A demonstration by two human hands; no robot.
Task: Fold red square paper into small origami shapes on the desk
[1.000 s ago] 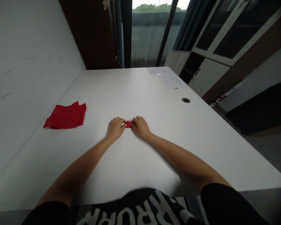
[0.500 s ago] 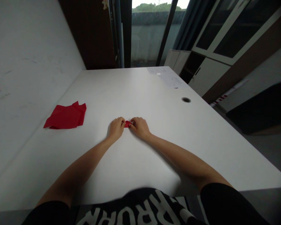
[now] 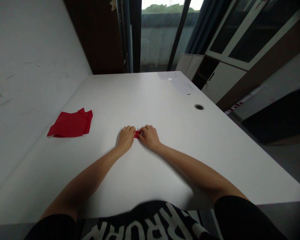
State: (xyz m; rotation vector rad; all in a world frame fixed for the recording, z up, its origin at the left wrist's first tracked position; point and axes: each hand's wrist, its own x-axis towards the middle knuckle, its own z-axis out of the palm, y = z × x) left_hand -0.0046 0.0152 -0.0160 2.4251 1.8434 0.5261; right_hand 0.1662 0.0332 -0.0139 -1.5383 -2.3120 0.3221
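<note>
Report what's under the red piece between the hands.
The white table shows at the near edge of the red piece; anything beneath it is hidden, and the left hand and right hand partly cover it.

Dim; light from window point(image 3: 160, 38) (edges stretched)

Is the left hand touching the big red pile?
No, bare white table shows between the left hand and the big red pile.

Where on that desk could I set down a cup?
Bare desk lies between the red sheets and the left hand, and right of the right hand, nearer than the round hole. It's crowded at the small red piece between both hands, and by the far-right papers.
</note>
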